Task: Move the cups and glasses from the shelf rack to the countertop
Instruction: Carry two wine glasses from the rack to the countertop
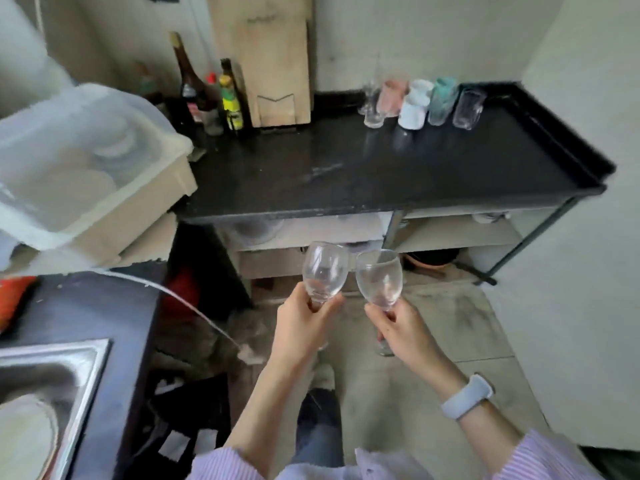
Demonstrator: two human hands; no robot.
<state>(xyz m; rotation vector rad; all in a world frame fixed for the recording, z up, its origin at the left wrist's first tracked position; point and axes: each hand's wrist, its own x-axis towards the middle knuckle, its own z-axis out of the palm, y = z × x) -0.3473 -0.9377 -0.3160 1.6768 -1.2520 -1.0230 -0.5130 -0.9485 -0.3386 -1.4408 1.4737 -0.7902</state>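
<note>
A: Kitchen, lower centre of the frame: the left hand (304,317) pinches 1 wine glass (325,270) at the top of its stem; the right hand (401,327) grips a second wine glass (379,280) the same way. Both hang in the air below the black countertop (346,174).

B: The risk?

A: The 2 bowls sit just beside each other, rims nearly touching. A small wobble could knock them together, likely chipping one.

B: And further right?

A: A row of cups and glasses (420,102) crowds the counter's upper right corner. Setting stemware close there could tip a neighbour.
</note>
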